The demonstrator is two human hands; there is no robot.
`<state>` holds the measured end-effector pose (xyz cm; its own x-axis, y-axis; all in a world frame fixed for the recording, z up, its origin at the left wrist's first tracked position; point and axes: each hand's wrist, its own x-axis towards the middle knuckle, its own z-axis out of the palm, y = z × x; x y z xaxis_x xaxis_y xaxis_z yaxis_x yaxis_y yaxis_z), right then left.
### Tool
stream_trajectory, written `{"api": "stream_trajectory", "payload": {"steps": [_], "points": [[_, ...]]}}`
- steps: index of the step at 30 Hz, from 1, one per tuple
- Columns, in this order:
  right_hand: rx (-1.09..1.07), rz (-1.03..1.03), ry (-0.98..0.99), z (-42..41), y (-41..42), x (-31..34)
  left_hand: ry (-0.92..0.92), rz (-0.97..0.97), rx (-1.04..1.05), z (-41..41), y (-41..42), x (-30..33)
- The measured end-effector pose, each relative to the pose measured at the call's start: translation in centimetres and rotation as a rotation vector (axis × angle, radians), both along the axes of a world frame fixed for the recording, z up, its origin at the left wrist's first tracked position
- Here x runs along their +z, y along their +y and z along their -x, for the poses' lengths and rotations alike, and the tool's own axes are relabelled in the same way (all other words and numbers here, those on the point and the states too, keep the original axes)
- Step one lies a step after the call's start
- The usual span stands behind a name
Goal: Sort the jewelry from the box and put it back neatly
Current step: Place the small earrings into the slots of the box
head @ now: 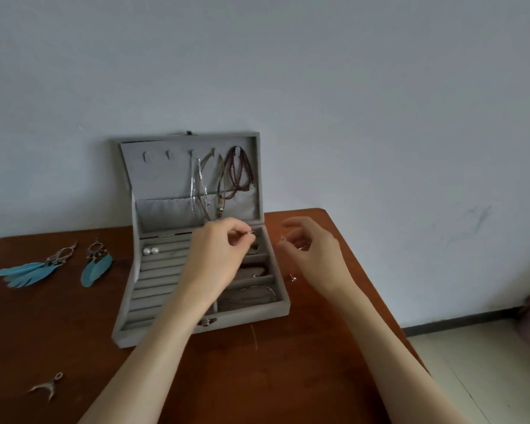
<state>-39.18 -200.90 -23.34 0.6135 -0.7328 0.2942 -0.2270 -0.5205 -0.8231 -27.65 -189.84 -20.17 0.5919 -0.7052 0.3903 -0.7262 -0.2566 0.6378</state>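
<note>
Fingertips of left hand [218, 255] pinch a small stud [251, 232] above the box [202, 327], ready for seating; right hand [311, 246], beside box, pinches another tiny piece [281, 239].

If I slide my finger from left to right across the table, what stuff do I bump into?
First blue feather earring → second blue feather earring → pearl earrings in the grey jewelry box → left hand → right hand.
</note>
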Motion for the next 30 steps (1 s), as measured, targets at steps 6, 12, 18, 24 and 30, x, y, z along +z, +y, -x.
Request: {"api": "stream_trajectory", "payload": {"steps": [6, 12, 18, 24, 30], "points": [[0.184, -0.121, -0.028, -1.9, 3.7, 1.8, -0.019, -0.090, 0.051, -5.6, 5.8, 0.9], [0.244, -0.320, -0.044, -6.5, 5.0, 3.3, 0.028, -0.151, 0.063, -8.2, 7.3, 0.5], [0.154, -0.454, -0.022, -10.3, 5.5, 2.4, 0.007, -0.186, 0.081, -9.1, 6.3, 0.2], [0.057, -0.379, 0.015, -11.5, 4.1, 1.8, -0.085, -0.310, 0.041, -8.9, 4.5, 0.1], [0.019, -0.150, 0.064, -11.3, 3.8, 1.0, -0.134, -0.413, 0.048, -8.5, 4.0, -1.1]]}}
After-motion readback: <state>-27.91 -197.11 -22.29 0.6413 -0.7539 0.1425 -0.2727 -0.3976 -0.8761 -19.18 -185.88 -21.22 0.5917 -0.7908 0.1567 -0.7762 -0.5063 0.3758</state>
